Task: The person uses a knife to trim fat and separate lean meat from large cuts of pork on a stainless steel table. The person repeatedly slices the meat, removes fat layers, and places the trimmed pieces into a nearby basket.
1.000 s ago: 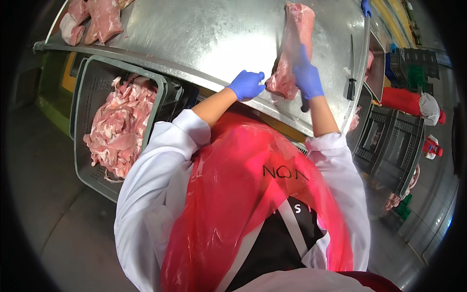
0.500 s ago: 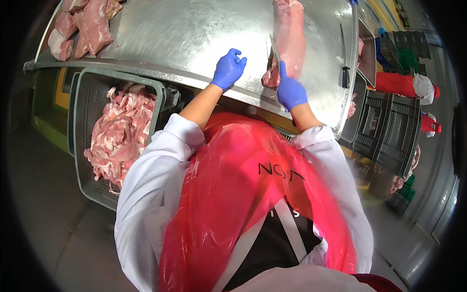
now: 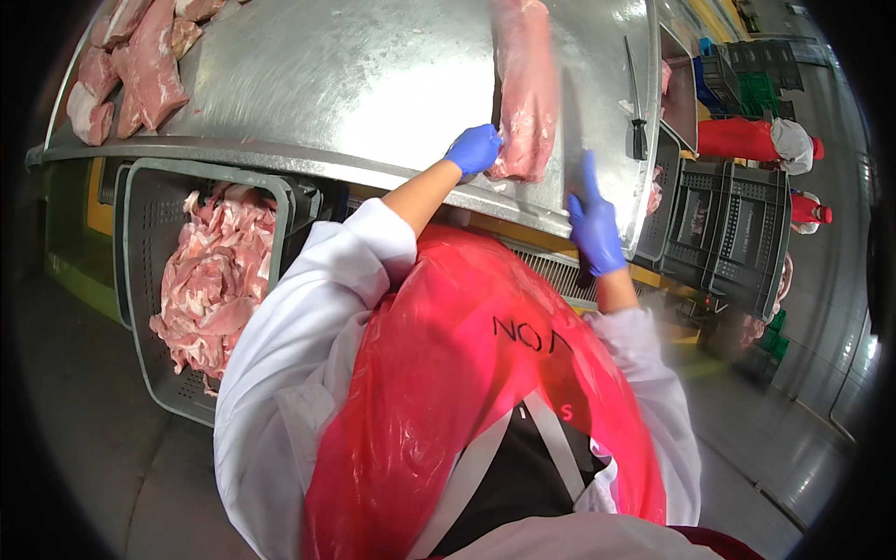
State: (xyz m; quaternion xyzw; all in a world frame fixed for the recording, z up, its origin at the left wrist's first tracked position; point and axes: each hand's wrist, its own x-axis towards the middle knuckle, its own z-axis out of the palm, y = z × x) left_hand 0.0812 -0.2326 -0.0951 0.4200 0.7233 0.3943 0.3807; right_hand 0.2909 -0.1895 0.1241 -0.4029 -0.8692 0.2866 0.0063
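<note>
A long, pale pink pork loin [image 3: 528, 93] lies on the steel table, running away from me. My left hand [image 3: 475, 149], in a blue glove, grips the loin's near left edge with curled fingers. To the right of the loin, my right hand [image 3: 597, 229], also gloved in blue, is wrapped round a knife [image 3: 573, 121]. The index finger stretches forward, the blade is smeared by motion, and a dark handle end shows below the palm. Another knife [image 3: 637, 112] with a black handle and a thin blade or rod lies farther right on the table.
Several meat cuts [image 3: 140, 70] lie at the table's far left. A grey crate [image 3: 201, 408] full of meat trimmings [image 3: 210, 280] stands below the table's left front edge. Dark crates [image 3: 737, 224] stand at the right, with people in red aprons [image 3: 737, 140] beyond.
My left hand has moved right and closed on the loin's near edge. My right hand has drawn away from the loin, rightward and toward me, with the knife. The view has shifted slightly.
</note>
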